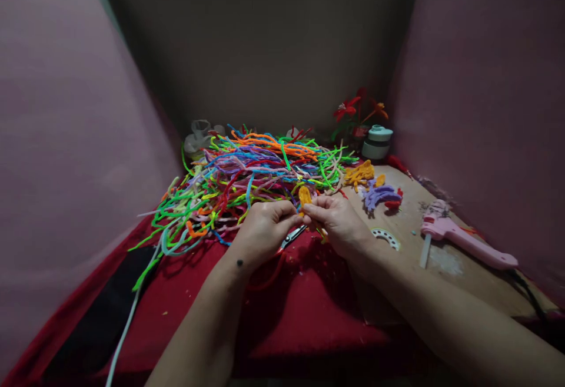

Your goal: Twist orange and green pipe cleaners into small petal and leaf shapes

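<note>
A looped yellow-orange pipe cleaner piece (304,195) stands up between my hands. My right hand (338,220) is closed in a pinch at its lower end. Fingertips of my left hand (267,228) are pinched together at the same spot, touching or almost touching the right fingers. The exact point of grip is hidden behind the fingertips. Just below the hands lie scissors (292,237) on the red cloth, partly covered by my left hand. Directly behind is a large tangled heap of coloured pipe cleaners (260,166).
Right of my hands, a brown board (397,293) carries yellow-orange pieces (359,174), purple pieces (379,195), a white ring with holes (385,238) and a pink glue gun (468,240). A lidded jar (377,142) and red flowers (346,108) stand behind. Pink walls flank both sides.
</note>
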{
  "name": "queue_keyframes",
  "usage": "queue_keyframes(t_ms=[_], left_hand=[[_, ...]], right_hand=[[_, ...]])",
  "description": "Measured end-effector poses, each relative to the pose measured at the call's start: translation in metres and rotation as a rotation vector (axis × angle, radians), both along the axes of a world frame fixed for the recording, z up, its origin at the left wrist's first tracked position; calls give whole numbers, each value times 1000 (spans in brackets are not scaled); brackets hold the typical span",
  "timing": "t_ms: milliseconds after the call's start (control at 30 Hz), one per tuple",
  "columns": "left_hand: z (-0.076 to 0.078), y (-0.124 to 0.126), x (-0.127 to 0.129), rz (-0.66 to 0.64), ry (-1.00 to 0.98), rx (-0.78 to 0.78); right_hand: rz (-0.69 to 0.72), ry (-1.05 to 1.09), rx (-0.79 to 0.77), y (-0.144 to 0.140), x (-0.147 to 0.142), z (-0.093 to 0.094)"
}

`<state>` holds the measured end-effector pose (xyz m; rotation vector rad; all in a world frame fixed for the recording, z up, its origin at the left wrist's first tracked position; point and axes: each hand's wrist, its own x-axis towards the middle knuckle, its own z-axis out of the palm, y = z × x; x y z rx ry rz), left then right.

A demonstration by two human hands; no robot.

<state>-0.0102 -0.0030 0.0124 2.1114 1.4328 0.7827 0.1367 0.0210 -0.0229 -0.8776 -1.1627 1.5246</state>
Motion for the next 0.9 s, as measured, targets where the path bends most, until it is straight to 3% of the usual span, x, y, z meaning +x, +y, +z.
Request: queue_keyframes(t_ms=[100, 200, 367, 600, 800, 900], left_hand=[[-3, -3, 2, 51, 133, 137], [-4, -2, 1, 93, 131, 159], [2, 4, -6, 45, -90, -48], [4, 5, -5, 93, -494, -213], [-7, 5, 4, 143, -345, 88], [-5, 5, 4, 119, -421, -50]], right_hand=[[-25, -73, 14, -2, -2, -1], [-44, -123, 14, -3, -4, -1], [-29, -172, 28, -5, -5, 2], [86, -143, 74, -12, -5, 4], [69, -193, 30, -12, -5, 5], [81, -205, 31, -12, -6, 5]])
